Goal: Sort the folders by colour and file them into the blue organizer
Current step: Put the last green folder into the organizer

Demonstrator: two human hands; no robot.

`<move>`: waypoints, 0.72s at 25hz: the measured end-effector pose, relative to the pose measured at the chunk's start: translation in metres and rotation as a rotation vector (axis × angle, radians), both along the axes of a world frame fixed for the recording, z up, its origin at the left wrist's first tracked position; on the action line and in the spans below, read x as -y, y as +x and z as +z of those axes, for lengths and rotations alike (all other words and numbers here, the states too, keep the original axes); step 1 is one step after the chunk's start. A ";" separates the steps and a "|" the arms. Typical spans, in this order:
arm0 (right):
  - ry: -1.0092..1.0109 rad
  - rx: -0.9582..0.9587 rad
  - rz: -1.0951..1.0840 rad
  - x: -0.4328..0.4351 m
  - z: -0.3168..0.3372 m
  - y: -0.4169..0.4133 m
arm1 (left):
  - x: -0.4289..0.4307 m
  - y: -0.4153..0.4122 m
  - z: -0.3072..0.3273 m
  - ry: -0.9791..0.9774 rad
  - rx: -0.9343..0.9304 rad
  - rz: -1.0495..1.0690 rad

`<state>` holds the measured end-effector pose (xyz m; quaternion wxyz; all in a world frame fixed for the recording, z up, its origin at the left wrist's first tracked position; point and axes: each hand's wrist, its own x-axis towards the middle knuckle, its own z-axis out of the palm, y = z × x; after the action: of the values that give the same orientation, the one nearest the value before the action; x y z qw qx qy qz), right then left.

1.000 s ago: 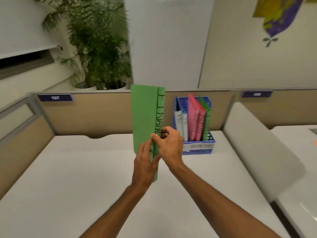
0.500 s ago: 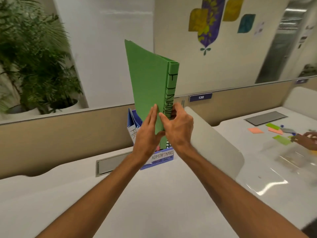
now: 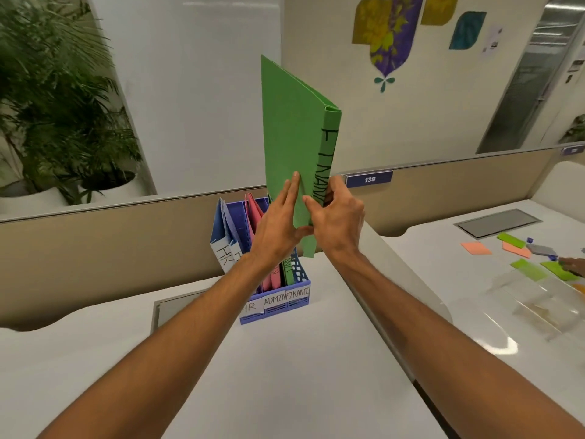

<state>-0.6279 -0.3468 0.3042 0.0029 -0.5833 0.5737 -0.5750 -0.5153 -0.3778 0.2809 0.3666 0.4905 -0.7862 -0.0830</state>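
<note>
The green folder [image 3: 291, 137], probably light, bendy card, is held upright above the blue organizer [image 3: 278, 312]. The right grip [image 3: 338, 223] is clamped on its lower spine, likely the stiffest place; the left grip [image 3: 278, 226] presses flat on the cover beside it.

potted plant [image 3: 57, 106] — back left | plate "138" [image 3: 369, 179] on partition [image 3: 110, 248] | coloured paper slips [image 3: 476, 248] — right tabletop [image 3: 443, 248] | leaf decal [image 3: 389, 36] on wall [image 3: 443, 106]
</note>
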 end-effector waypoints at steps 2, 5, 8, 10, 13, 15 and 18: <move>0.005 0.001 0.052 0.026 -0.012 -0.011 | 0.021 -0.007 -0.009 0.020 0.046 0.058; 0.014 0.003 0.140 0.064 -0.033 -0.027 | 0.051 -0.018 -0.028 0.051 0.102 0.139; 0.030 0.014 0.209 0.092 -0.052 -0.039 | 0.075 -0.027 -0.047 0.078 0.147 0.205; 0.039 0.009 0.242 0.106 -0.060 -0.046 | 0.086 -0.034 -0.057 0.068 0.162 0.235; 0.020 0.013 0.272 0.117 -0.068 -0.058 | 0.099 -0.039 -0.072 0.097 0.217 0.267; 0.016 0.003 0.274 0.123 -0.074 -0.064 | 0.105 -0.038 -0.084 0.199 0.326 0.310; 0.018 -0.020 0.260 0.129 -0.081 -0.070 | 0.114 -0.030 -0.099 0.301 0.517 0.347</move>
<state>-0.6978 -0.4762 0.2235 0.0767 -0.6584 0.4984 -0.5587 -0.5458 -0.4914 0.1820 0.0872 0.6703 -0.7369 -0.0076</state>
